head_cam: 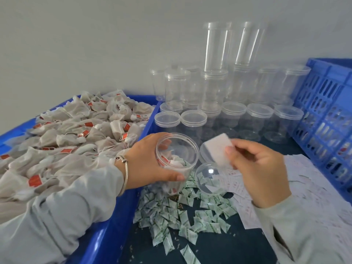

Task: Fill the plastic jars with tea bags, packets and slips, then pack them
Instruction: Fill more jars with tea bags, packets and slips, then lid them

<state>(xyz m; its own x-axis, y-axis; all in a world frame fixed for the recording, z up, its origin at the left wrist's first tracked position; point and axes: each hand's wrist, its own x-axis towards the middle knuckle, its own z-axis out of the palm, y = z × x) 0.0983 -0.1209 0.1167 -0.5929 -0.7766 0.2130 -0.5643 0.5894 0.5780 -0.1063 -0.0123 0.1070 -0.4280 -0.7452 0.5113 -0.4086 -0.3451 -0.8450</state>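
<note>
Your left hand (152,161) grips an open plastic jar (176,159) from the side, fingers curled round its wall and thumb along the near edge, tilting its mouth toward you; a few tea bags already lie inside. Your right hand (261,170) pinches a white slip (217,149) between thumb and fingers, holding it in the air just beside the jar's rim. A silver bangle (124,174) circles your left wrist above a pale grey sleeve (62,212).

Under the jar and the slip, two clear lids (206,178) rest on the dark desk (219,248), partly hidden by the slip and your right hand. A scatter of green-and-white packets (182,216) spreads across the desk below your hands, and a sheet of printed slips (304,180) lies beneath your right wrist. To your left, a blue tray (112,221) holds a heap of tea bags (76,134) with red tags. Behind your hands, rows of empty lidded jars (234,119) stand close together, some stacked tall against the wall. A blue slotted crate (323,119) stands at the right edge.
</note>
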